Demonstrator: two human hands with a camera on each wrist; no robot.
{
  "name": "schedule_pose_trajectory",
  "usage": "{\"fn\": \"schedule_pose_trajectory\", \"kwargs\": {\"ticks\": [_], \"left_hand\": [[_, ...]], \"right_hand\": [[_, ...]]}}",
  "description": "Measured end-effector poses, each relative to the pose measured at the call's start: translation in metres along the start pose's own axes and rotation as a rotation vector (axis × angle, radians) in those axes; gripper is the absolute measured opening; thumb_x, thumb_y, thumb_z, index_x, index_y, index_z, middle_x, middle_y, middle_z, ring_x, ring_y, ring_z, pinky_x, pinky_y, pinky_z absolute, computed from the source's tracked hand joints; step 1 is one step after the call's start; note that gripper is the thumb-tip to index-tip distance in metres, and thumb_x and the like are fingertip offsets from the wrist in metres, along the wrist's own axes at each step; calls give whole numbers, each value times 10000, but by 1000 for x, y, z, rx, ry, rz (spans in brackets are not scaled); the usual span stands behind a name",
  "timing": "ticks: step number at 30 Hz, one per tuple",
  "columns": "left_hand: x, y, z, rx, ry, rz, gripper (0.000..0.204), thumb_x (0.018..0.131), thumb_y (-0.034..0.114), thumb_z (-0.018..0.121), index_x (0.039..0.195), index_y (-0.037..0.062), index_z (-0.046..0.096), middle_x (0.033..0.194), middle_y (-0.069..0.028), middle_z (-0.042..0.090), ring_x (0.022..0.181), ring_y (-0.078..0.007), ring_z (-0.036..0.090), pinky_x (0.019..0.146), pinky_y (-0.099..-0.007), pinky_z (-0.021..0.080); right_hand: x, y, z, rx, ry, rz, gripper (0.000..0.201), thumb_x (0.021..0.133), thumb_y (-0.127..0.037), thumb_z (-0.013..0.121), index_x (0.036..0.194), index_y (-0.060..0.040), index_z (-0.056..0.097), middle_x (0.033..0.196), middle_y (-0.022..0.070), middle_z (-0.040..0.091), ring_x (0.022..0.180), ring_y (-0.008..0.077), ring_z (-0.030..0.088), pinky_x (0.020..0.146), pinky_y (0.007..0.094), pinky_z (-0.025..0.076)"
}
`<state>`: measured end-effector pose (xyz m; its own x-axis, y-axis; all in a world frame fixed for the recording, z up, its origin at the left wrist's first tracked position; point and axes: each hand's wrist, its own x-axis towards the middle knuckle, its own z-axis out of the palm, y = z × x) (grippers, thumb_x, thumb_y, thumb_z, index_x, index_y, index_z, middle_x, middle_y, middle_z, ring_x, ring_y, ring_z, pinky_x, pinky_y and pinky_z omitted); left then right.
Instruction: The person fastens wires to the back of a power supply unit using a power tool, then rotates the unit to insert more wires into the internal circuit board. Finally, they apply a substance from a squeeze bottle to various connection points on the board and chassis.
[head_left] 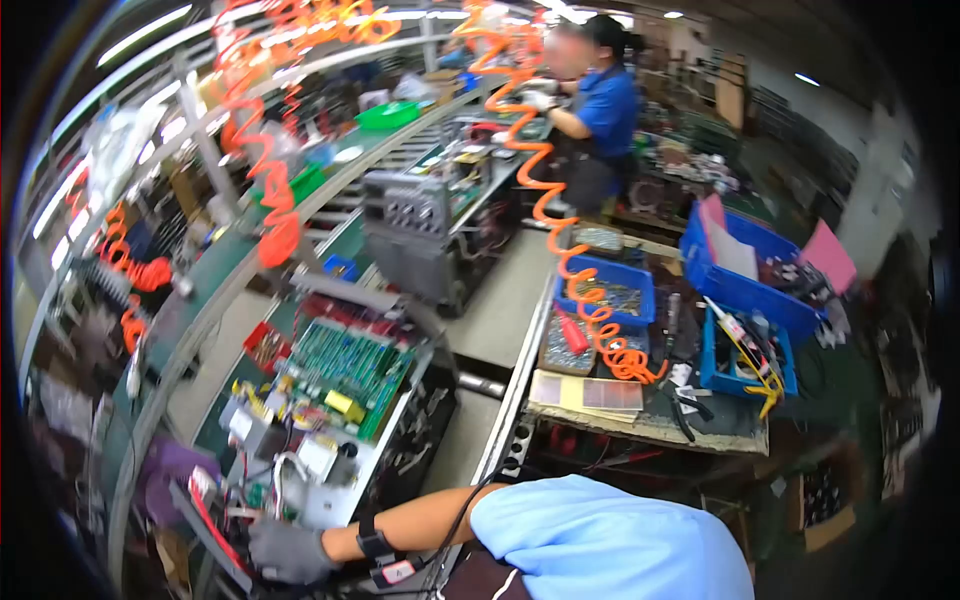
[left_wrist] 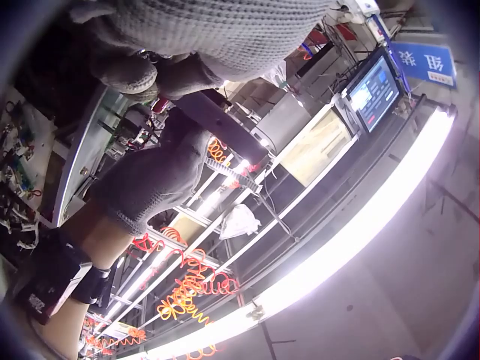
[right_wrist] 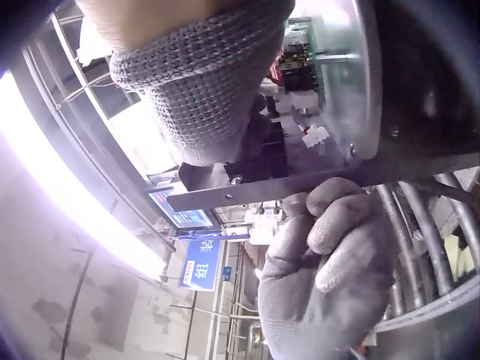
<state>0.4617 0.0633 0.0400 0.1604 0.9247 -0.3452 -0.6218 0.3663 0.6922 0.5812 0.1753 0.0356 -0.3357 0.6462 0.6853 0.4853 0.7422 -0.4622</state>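
An opened electronic unit with a green circuit board (head_left: 345, 365) and a bare metal chassis (head_left: 335, 508) lies on the line. At its near end stands a dark metal panel (head_left: 205, 528), its inner side red. My gloved right hand (head_left: 290, 552) is at this panel; in the left wrist view the right hand (left_wrist: 154, 184) grips its dark bar (left_wrist: 225, 129). My left hand (right_wrist: 330, 262), outside the head view, curls its fingers at the edge of the metal strip (right_wrist: 247, 191). In the right wrist view the right fingertips are hidden behind the panel.
Orange coiled hoses (head_left: 540, 170) hang overhead. A second unit (head_left: 405, 225) stands farther along the line, near a person in blue (head_left: 608, 110). On the right-hand bench are a blue bin of screws (head_left: 610, 285) and a blue tool bin (head_left: 745, 355).
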Motion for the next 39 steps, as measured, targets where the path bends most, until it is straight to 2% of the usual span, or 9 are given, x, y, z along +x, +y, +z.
{"fn": "schedule_pose_trajectory", "kwargs": {"ticks": [5,7,11,14,19,25,28,33,39], "left_hand": [[4,-16,-23,136,62,140,181,832,77,492,1004,54,542,867,-29,536,700,-104,474,535,-239,383],[7,-20,-36,-197,-194,104,153,842,104,527,947,9,587,848,-78,562,758,-193,519,589,-275,405],[4,-20,-13,-222,-77,48,204,813,54,496,1002,-3,547,845,-86,531,724,-180,496,566,-257,388],[6,-32,-13,-289,-116,6,215,815,41,478,1018,-12,527,865,-97,529,728,-185,506,569,-270,406],[10,-43,-8,-292,-119,-63,301,827,32,461,1113,-39,521,964,-146,576,827,-230,583,651,-290,490],[15,-45,9,-282,-135,-4,375,821,22,454,1194,-13,477,1164,-162,547,1057,-291,566,881,-388,526],[14,-47,8,-317,-109,14,386,828,20,449,1214,18,472,1180,-142,558,1098,-279,551,917,-430,507],[11,-41,30,-558,-195,13,386,911,137,412,1217,-97,433,1201,-206,522,1099,-335,533,978,-462,447],[15,-40,23,-486,-278,6,512,967,346,376,1257,-74,409,1267,-182,480,1163,-290,491,991,-450,423]], "right_hand": [[-7,-8,-8,-122,79,-141,155,635,-229,609,563,-102,555,553,103,498,565,304,512,563,432,394],[-7,-2,-15,-91,107,-233,151,658,-246,618,616,-114,557,581,91,508,541,320,489,527,452,355],[-10,-13,-21,33,152,93,148,805,-213,609,819,-76,552,784,101,551,818,305,520,814,428,371],[-13,-8,-21,35,131,90,142,815,-224,591,799,-84,574,823,89,570,853,300,523,819,423,368],[-14,13,-52,0,-217,-298,118,784,-206,564,799,-113,634,874,35,594,951,255,503,888,424,345],[-13,6,-58,57,-96,-144,185,698,-128,582,874,-130,638,893,46,564,1016,257,487,975,458,298],[-25,1,-47,-94,-299,-390,274,647,-106,581,913,-137,638,953,39,556,1084,248,483,1111,527,141],[-14,7,-77,144,-103,-214,170,673,-111,611,841,-133,615,936,35,546,1056,239,487,1075,521,215],[-23,-4,-105,-227,-375,-426,108,670,-205,680,761,-166,639,831,-22,549,1002,192,516,1098,532,194]]}}
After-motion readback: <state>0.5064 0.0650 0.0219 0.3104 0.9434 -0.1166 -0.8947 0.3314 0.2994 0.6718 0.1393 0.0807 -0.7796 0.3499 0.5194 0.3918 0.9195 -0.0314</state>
